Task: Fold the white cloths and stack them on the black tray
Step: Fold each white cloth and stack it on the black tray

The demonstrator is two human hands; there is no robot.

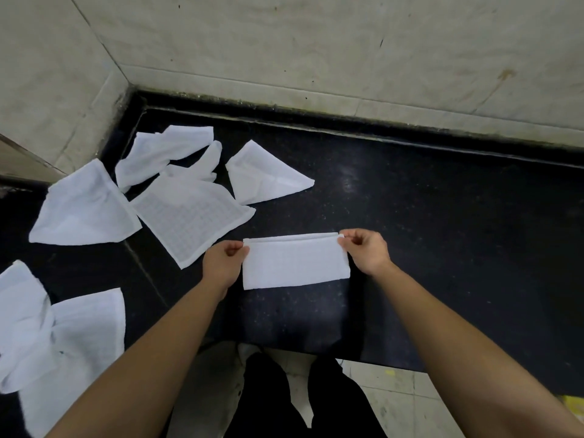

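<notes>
A white cloth (295,262), folded into a wide rectangle, lies on the black counter (426,232) in front of me. My left hand (222,263) pinches its upper left corner. My right hand (366,249) pinches its upper right corner. Several loose white cloths lie to the left: a flat checked one (192,216), a triangular one (262,175), a crumpled one (161,153), another (85,210) near the wall, and a pile (57,336) at the near left. No black tray is in view.
Pale tiled walls (316,42) meet in a corner behind the counter at the upper left. The counter's front edge runs just above my dark trousers (300,403) and the tiled floor (395,390).
</notes>
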